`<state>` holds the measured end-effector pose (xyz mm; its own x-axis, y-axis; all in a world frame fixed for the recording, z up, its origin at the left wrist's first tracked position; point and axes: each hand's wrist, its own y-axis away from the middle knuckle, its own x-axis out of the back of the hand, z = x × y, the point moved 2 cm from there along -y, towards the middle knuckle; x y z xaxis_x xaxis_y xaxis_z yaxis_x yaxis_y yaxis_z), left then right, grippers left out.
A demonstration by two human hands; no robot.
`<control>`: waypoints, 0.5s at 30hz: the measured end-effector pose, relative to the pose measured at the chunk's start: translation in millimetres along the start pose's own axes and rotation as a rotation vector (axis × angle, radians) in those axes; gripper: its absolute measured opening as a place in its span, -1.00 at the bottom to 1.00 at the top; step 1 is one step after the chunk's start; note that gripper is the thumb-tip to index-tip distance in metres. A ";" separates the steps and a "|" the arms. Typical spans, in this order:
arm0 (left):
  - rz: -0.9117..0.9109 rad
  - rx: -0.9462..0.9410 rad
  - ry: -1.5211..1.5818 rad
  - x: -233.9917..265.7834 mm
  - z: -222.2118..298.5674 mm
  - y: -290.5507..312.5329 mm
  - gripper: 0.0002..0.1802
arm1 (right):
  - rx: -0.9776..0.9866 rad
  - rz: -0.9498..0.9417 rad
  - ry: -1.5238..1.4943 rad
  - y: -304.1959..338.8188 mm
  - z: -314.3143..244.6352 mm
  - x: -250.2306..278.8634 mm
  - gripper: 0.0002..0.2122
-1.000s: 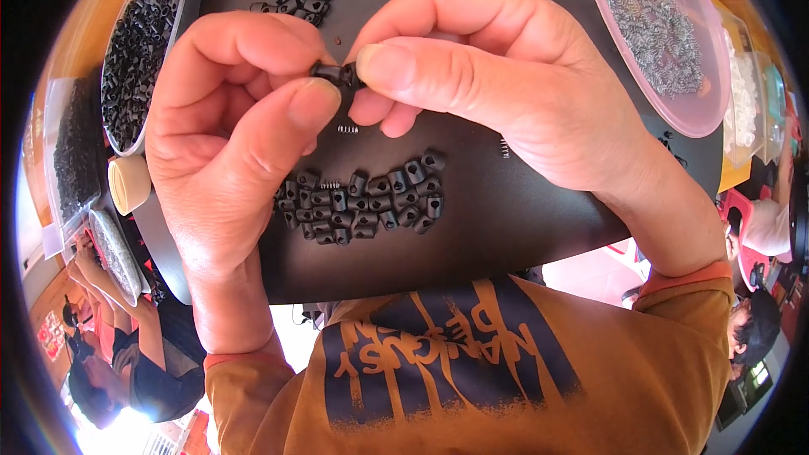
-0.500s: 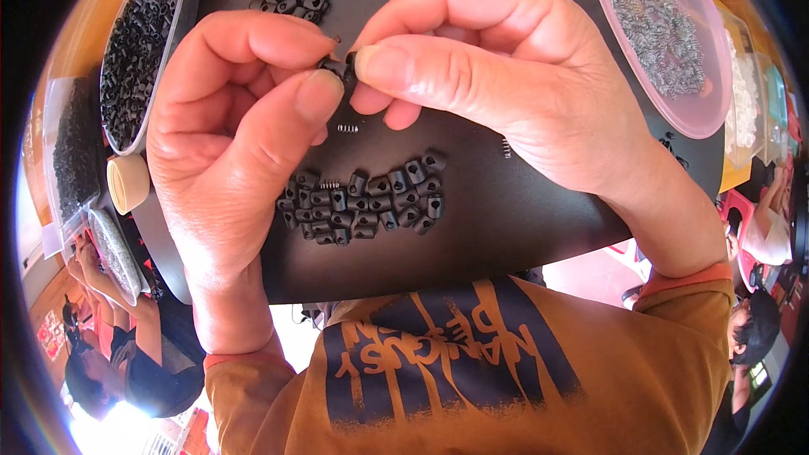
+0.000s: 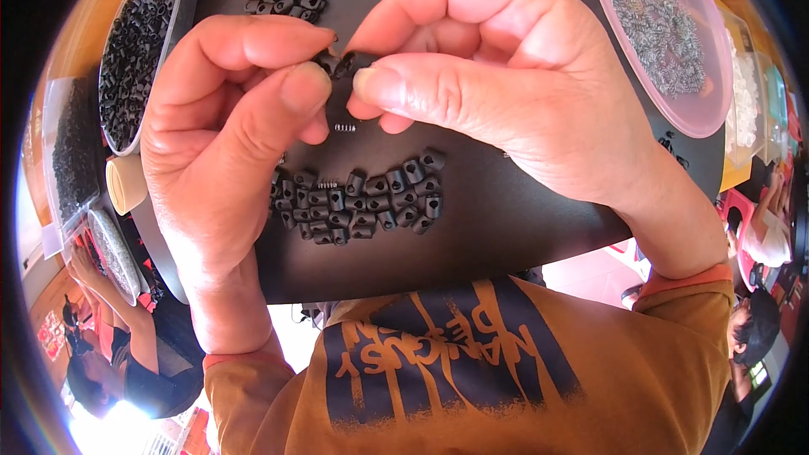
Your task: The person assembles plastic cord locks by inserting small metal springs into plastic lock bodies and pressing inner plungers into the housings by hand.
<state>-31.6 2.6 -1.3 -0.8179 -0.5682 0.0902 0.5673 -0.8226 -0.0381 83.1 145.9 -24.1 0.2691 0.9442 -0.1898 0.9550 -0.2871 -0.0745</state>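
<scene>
Pinching two small black pieces at the fingertips

Meeting just left of centre, above the counter [image 3: 522, 232], are a black part [image 3: 361, 61] in the right hand [image 3: 514, 93] and a dark piece [image 3: 324, 59] in the left hand [image 3: 223, 118]. Each of the hands grasps with thumb and forefinger, the other fingers curled in behind. Whether the two pieces are joined or just beside each other cannot be told, since the fingertips cover most of both.

Judging by look, they are light, stiff, moulded plastic, smooth enough to slip or roll from a loose pinch but hardly fragile. The best hold is probably across the sides, well back from the facing ends, with a light, even squeeze.

Just nearer than the fingertips, a loose spring [image 3: 345, 128] lies on the counter; such a thin coil would likely roll or bend easily. Nearer again is a group of black sleeves [image 3: 379, 202] with holes, and a second spring [image 3: 327, 185] lies among them. More black pieces [image 3: 295, 4] spread on the far side.

Farther out, a pale tub [image 3: 190, 2] full of black parts stands at the left, and a pink tub [image 3: 715, 109] of springs at the right.
</scene>
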 end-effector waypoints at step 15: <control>-0.074 0.080 0.187 0.0 -4.4 -2.4 -0.81 | 0.387 -0.002 0.340 2.8 -4.4 -1.0 -0.90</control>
<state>-33.4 4.5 -5.6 -0.8568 -0.5066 -0.0965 0.5050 -0.8621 0.0420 86.0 144.9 -19.8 0.3542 0.9254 0.1347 0.8568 -0.2634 -0.4433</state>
